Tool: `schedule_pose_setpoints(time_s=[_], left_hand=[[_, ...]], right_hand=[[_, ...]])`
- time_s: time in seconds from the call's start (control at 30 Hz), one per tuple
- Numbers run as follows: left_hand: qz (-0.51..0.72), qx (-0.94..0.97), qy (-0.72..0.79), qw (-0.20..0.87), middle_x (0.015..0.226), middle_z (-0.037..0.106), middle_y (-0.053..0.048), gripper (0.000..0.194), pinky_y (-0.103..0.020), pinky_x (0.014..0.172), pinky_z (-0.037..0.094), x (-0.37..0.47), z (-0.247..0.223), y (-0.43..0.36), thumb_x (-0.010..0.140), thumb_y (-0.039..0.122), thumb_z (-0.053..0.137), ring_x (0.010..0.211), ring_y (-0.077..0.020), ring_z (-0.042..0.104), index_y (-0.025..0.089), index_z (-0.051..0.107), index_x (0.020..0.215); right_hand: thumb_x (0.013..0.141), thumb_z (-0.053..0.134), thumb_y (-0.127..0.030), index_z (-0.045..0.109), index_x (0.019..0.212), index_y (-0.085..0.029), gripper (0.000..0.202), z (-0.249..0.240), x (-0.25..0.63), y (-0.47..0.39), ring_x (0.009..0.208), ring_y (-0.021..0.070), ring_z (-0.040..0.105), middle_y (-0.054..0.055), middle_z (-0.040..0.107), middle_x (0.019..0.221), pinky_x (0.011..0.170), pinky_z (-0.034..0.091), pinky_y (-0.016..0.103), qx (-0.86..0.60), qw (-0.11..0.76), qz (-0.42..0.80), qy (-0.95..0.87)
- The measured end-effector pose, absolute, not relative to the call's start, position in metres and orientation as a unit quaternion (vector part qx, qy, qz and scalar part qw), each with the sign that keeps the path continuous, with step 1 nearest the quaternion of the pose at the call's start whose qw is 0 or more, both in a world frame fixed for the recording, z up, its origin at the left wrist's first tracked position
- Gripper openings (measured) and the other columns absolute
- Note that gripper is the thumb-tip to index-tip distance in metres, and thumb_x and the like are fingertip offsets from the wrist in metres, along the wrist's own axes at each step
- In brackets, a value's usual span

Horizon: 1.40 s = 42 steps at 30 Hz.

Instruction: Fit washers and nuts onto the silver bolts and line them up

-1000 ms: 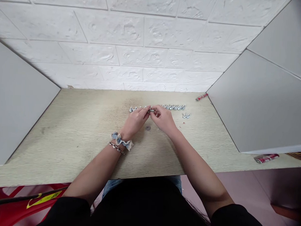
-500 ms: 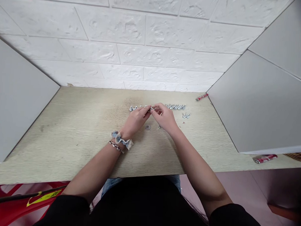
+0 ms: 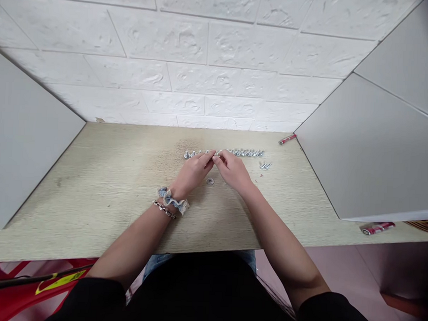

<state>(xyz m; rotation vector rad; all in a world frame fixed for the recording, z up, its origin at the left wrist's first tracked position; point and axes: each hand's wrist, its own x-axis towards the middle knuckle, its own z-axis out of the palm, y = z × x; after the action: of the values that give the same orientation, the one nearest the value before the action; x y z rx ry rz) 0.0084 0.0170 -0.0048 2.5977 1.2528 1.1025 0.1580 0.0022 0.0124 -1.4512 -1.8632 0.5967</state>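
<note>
Left hand (image 3: 196, 171) and right hand (image 3: 233, 170): fingers narrow, pinching small metal piece (image 3: 217, 156), mostly hidden. Lined up behind, toward bench's back edge: bolt row (image 3: 250, 153), partly covered. Outside row: loose screws (image 3: 265, 166) at its right end, washer (image 3: 210, 181) frontward of hands. Room leftward to left panel (image 3: 28, 144), frontward to bench (image 3: 111, 185) front edge; right panel (image 3: 372, 152) bounds right.

Metal-looking bolts (image 3: 249, 153), shiny; tabletop (image 3: 122, 176) pale, wood-like; wall (image 3: 190, 42) rough, matt.
</note>
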Motion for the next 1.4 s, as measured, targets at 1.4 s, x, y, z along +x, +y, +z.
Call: schedule_pose_setpoints(time_s=[1.4], left_hand=[[0.303, 0.858, 0.415, 0.005, 0.087, 0.066, -0.008, 0.025, -0.023, 0.065, 0.045, 0.0069, 0.0029, 0.0155, 0.088, 0.022, 0.047, 0.073, -0.0138, 0.06, 0.013, 0.056, 0.11]], right_hand=[[0.082, 0.041, -0.042, 0.056, 0.077, -0.02, 0.027, 0.0128, 0.155, 0.0017, 0.063, 0.0125, 0.052, -0.001, 0.059, 0.07, 0.06, 0.039, 0.025, -0.56, 0.416, 0.313, -0.645]])
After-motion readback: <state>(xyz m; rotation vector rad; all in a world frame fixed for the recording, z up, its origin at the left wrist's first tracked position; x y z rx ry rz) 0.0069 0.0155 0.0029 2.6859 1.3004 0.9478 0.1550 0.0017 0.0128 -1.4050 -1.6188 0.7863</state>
